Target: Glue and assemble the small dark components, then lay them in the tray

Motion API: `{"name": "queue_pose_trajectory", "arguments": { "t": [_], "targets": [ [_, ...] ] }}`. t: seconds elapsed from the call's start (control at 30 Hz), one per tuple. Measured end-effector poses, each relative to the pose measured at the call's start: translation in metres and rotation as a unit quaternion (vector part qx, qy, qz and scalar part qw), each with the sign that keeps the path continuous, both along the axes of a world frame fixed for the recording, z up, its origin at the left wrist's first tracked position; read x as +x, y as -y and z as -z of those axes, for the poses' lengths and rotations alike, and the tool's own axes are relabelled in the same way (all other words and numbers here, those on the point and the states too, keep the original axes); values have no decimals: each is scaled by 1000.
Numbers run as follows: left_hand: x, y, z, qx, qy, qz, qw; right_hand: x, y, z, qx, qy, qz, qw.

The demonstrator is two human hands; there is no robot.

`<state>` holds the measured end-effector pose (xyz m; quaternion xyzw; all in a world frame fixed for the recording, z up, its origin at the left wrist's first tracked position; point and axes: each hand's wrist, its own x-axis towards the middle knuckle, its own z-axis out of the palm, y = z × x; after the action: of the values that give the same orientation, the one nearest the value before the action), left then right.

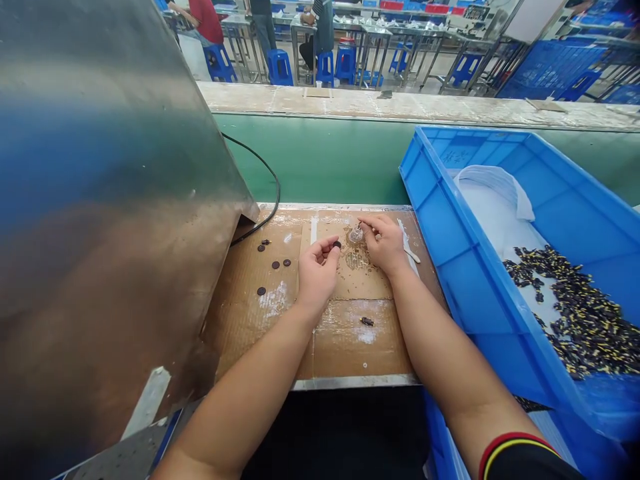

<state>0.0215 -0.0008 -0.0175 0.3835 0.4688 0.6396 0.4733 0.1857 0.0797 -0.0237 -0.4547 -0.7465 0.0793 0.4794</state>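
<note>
My left hand (pixel 319 270) pinches a small dark round disc (pixel 337 245) between thumb and fingertips, over a cardboard sheet (pixel 345 288). Close to its right, my right hand (pixel 384 243) has its fingers closed at the mouth of a small clear container (pixel 355 235). Something thin and dark shows at those fingertips, too small to name. Brown stains mark the cardboard around the container. Several similar discs (pixel 275 265) lie loose to the left of my left hand. Nearer to me is a small black-and-yellow part (pixel 367 321).
A blue crate (pixel 425 180) at the right holds a heap of black-and-yellow parts (pixel 590 313). A large metal housing (pixel 120 200) walls off the left, with a black cable (pixel 273 175) behind. A white-tipped stick (pixel 413 255) lies beside my right hand. People sit and stand beyond the ledge.
</note>
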Motion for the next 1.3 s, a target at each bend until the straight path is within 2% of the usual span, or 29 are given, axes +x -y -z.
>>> {"name": "queue_pose_trajectory", "arguments": {
  "t": [0.23, 0.33, 0.4, 0.5, 0.6, 0.67, 0.8, 0.9, 0.97, 1.07, 1.2, 1.3],
  "targets": [
    [0, 2, -3, -24, 56, 11, 998, -7, 26, -25, 28, -84, 54, 995],
    [0, 3, -5, -23, 74, 18, 997, -12, 43, -35, -34, -174, 47, 983],
    [0, 3, -7, -20, 78, 20, 997, -17, 55, -39, -115, -263, 6, 958],
    [-1, 3, -7, -15, 75, 20, 997, -24, 70, -38, -228, -356, -72, 903],
    [-1, 4, -7, -8, 64, 17, 998, -27, 77, -33, -275, -402, -104, 867],
    [-2, 4, -6, 0, 37, 14, 999, -26, 79, -31, -278, -410, -113, 861],
    [-4, 5, -5, 37, -37, 15, 999, -26, 80, -34, -270, -393, -123, 870],
    [-5, 7, -6, 76, -93, 4, 993, -28, 82, -39, -289, -406, -134, 856],
    [-6, 9, -7, 119, -144, -26, 982, -28, 83, -42, -310, -432, -146, 834],
    [-8, 10, -9, 201, -214, -57, 954, -24, 83, -46, -350, -477, -180, 786],
    [-16, 8, -11, 272, -299, -58, 913, -15, 80, -51, -402, -512, -220, 727],
    [-22, 7, -14, 298, -329, -37, 895, -10, 78, -53, -425, -512, -233, 709]
  ]
}}
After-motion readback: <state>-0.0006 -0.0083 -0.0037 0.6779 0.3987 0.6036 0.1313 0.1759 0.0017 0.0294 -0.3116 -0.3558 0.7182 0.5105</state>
